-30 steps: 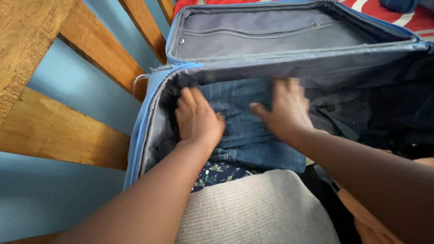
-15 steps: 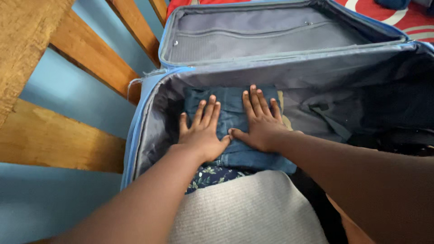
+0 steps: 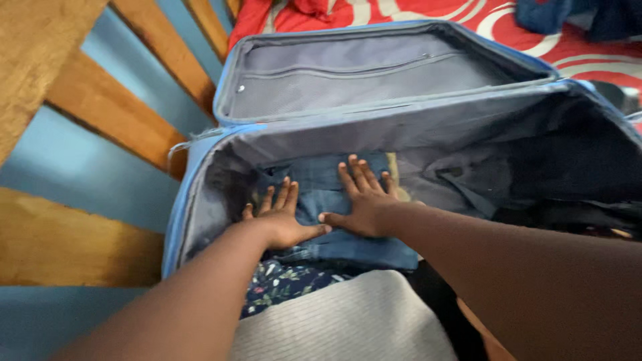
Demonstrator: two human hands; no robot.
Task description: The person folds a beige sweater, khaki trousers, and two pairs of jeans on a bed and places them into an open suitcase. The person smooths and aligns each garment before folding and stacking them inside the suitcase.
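Observation:
A blue suitcase (image 3: 200, 174) with grey lining lies open in front of me. Folded blue denim jeans (image 3: 321, 180) rest in its left end. My left hand (image 3: 277, 217) lies flat on the left part of the jeans, fingers spread. Beside it, my right hand (image 3: 361, 197) presses flat on the jeans too, thumb pointing left toward the other hand. Neither hand grips anything. A dark floral garment (image 3: 277, 284) shows under the near edge of the jeans, and a grey knitted piece (image 3: 341, 324) covers the nearest part.
The suitcase lid (image 3: 361, 70) stands open at the back, with a zipped mesh pocket. Wooden slats (image 3: 87, 100) against a blue wall run along the left. A red and white patterned cover (image 3: 495, 20) lies behind. Dark items (image 3: 582, 207) fill the suitcase's right side.
A second ago both hands were pushing the jeans down; now they lie flat and spread on them. The view has pulled back and tilted, showing more of the lid and the red cover.

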